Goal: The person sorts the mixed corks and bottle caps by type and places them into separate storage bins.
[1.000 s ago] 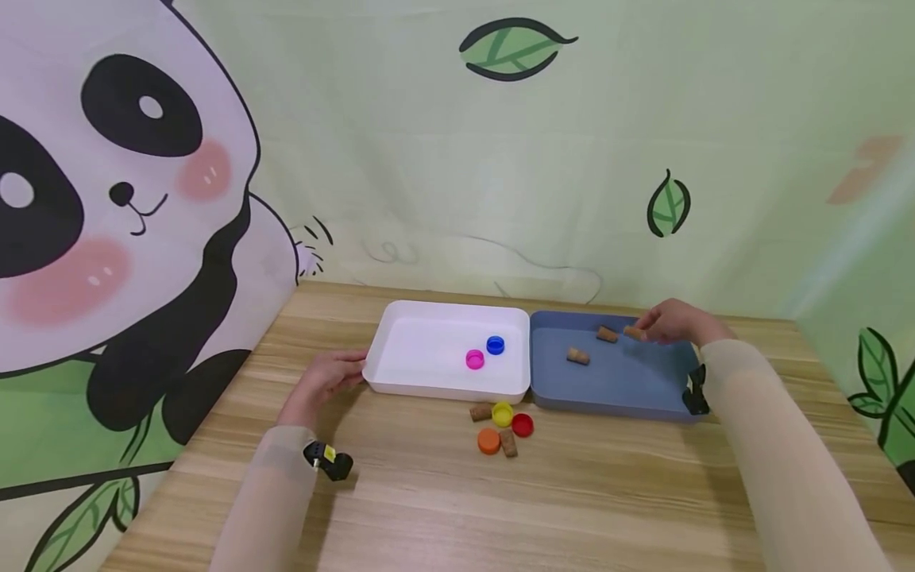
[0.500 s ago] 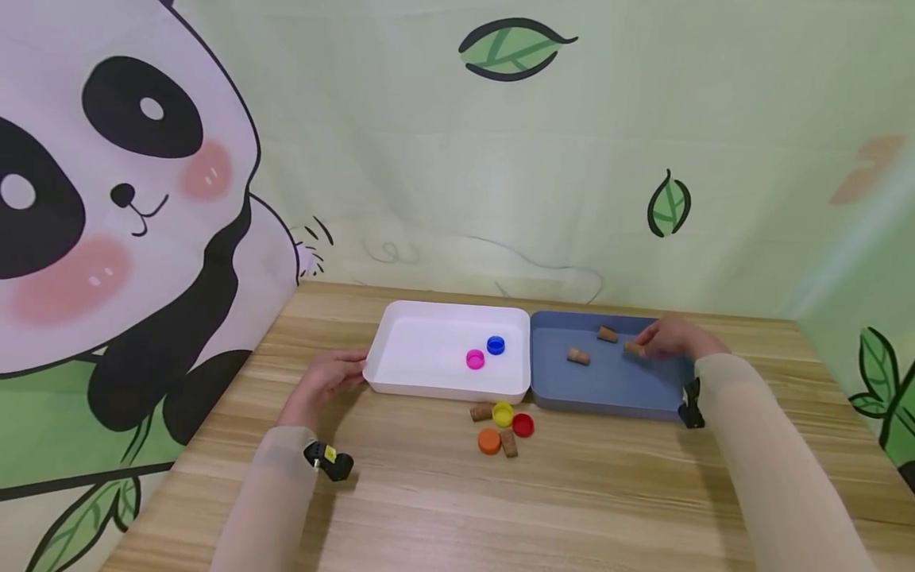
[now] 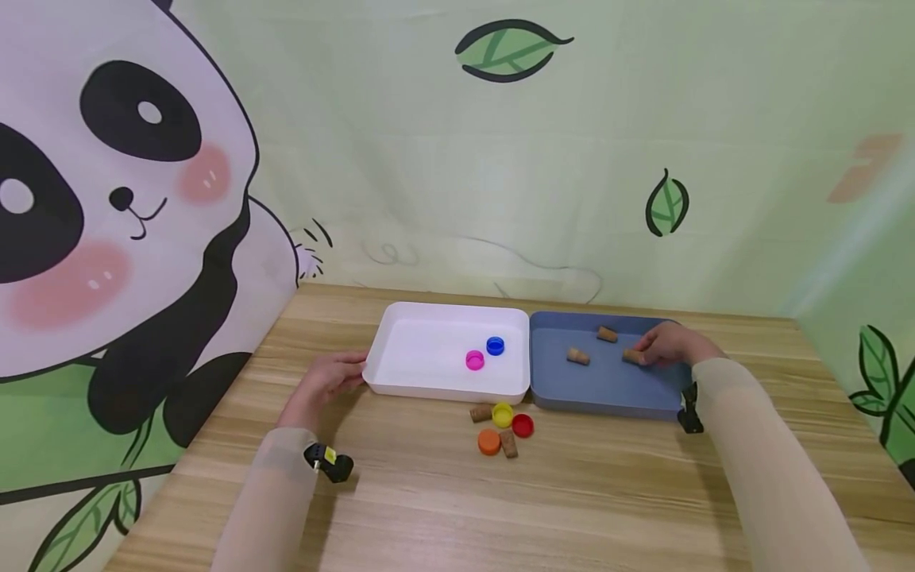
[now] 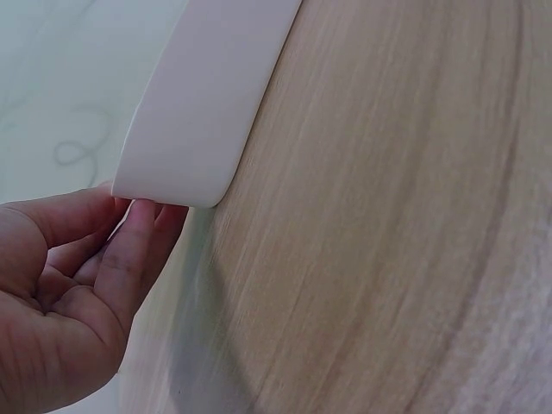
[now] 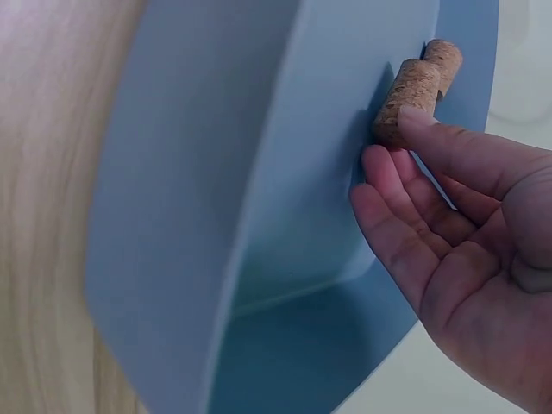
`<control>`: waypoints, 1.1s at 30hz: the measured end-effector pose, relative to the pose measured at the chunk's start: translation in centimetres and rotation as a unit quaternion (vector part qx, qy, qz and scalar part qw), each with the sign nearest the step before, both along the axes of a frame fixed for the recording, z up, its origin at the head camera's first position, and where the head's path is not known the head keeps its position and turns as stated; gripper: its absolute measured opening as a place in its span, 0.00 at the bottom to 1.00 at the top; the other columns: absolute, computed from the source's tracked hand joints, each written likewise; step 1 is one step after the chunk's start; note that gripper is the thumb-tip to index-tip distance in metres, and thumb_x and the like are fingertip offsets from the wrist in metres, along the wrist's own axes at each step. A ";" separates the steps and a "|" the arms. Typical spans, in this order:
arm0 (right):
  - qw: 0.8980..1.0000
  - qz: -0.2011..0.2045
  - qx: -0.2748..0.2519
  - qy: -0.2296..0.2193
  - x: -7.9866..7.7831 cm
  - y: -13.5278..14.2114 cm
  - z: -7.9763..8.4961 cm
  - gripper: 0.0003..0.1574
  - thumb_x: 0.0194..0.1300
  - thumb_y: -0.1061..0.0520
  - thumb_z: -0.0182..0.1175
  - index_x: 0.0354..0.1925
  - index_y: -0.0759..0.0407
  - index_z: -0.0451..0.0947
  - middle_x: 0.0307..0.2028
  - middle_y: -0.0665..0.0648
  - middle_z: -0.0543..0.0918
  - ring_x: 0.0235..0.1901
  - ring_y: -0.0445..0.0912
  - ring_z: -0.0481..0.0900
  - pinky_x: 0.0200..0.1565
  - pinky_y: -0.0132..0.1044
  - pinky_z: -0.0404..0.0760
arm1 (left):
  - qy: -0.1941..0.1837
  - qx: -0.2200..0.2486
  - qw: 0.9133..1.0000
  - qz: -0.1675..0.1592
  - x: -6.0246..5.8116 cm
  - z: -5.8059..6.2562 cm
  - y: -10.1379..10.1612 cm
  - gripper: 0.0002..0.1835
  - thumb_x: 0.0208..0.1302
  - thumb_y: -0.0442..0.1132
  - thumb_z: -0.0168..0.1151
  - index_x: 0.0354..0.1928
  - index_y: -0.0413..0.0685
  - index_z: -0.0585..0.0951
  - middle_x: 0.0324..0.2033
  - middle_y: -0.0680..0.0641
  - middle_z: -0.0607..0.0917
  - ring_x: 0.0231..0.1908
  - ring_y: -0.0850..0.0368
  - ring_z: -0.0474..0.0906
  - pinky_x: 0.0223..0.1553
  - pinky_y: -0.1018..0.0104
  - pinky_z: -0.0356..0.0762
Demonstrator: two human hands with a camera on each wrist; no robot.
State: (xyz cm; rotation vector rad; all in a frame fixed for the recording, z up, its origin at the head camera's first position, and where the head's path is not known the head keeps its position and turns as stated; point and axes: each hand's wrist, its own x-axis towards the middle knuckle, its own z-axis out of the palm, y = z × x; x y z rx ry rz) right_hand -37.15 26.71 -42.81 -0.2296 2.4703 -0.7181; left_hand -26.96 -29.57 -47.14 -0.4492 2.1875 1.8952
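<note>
As the left wrist is taken in first, a small yellow label is spotted on the black wrist camera, its print too tiny to be read; over on the right, a faded reddish mark is carried by the green backdrop, too blurred to be made out. Across to the blue-grey tray, where a cork is pinched by the right grip, thumb pressed to one side of it, fingertips gathered beneath. It is held within the tray's walls, right of the middle; whether the floor is touched cannot be told. And what a cork: a stubby cylinder is seen, tan-brown, grainy, flecked with darker specks, its end face thrown into shadow. It is joined in the tray by a farther cork and a leftmost cork, both laid on their sides

Over on the left, the end of the white tray is touched by the left grip, its fingers held out loosely against the wall. Inside that tray, a pink cap and a blue cap are set near each other. In front, on the wood-grained surface, a loose cluster is formed by a yellow cap, a red cap, an orange cap and two loose corks, while the backdrop is filled at far left by a printed panda
</note>
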 end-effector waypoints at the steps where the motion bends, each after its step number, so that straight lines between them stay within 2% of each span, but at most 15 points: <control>1: 1.000 0.001 0.000 0.001 0.0 0.0 0.0 0.23 0.68 0.66 0.61 0.59 0.77 0.76 0.58 0.76 0.79 0.51 0.55 0.82 0.51 0.43 0.87 | 0.001 0.001 1.000 0.000 0.0 0.0 0.0 0.25 0.73 0.28 0.57 0.69 0.27 0.69 0.62 0.33 0.82 0.34 0.70 0.82 0.44 0.75 0.87; 11: 1.000 0.005 0.003 0.017 0.2 0.1 -0.3 0.23 0.66 0.68 0.62 0.57 0.79 0.76 0.52 0.73 0.83 0.44 0.49 0.82 0.44 0.37 0.86 | 0.008 0.011 1.000 0.001 -0.1 -0.2 0.0 0.25 0.72 0.26 0.56 0.69 0.24 0.69 0.54 0.39 0.87 0.33 0.70 0.82 0.42 0.77 0.86; 17: 1.000 0.007 0.007 0.007 0.2 0.1 -0.1 0.22 0.66 0.68 0.61 0.57 0.79 0.76 0.54 0.74 0.82 0.48 0.53 0.83 0.49 0.42 0.87 | 0.007 0.008 1.000 0.000 -0.2 -0.3 0.2 0.25 0.72 0.26 0.57 0.68 0.24 0.69 0.49 0.43 0.88 0.33 0.70 0.82 0.41 0.77 0.86; 24: 1.000 0.001 -0.004 -0.024 0.1 0.1 0.7 0.24 0.68 0.67 0.60 0.59 0.79 0.73 0.55 0.73 0.82 0.51 0.53 0.81 0.57 0.48 0.85 | 0.005 0.005 1.000 -0.005 -0.2 -0.3 0.1 0.25 0.73 0.27 0.56 0.69 0.24 0.69 0.58 0.35 0.85 0.33 0.70 0.82 0.43 0.76 0.87; 28: 1.000 -0.001 0.001 -0.030 0.1 0.1 1.3 0.24 0.67 0.67 0.59 0.59 0.79 0.73 0.55 0.73 0.81 0.51 0.53 0.81 0.57 0.47 0.85 | 0.003 0.001 1.000 -0.007 -0.2 -0.2 0.0 0.25 0.73 0.27 0.56 0.69 0.25 0.69 0.62 0.31 0.81 0.34 0.70 0.82 0.45 0.74 0.87; 33: 1.000 0.000 0.015 -0.027 0.0 0.2 2.3 0.26 0.68 0.66 0.58 0.59 0.81 0.71 0.45 0.65 0.84 0.45 0.48 0.80 0.54 0.43 0.85 | -0.003 -0.004 1.000 -0.002 -0.1 -0.2 0.0 0.25 0.73 0.28 0.57 0.69 0.26 0.70 0.65 0.29 0.77 0.33 0.69 0.82 0.44 0.74 0.88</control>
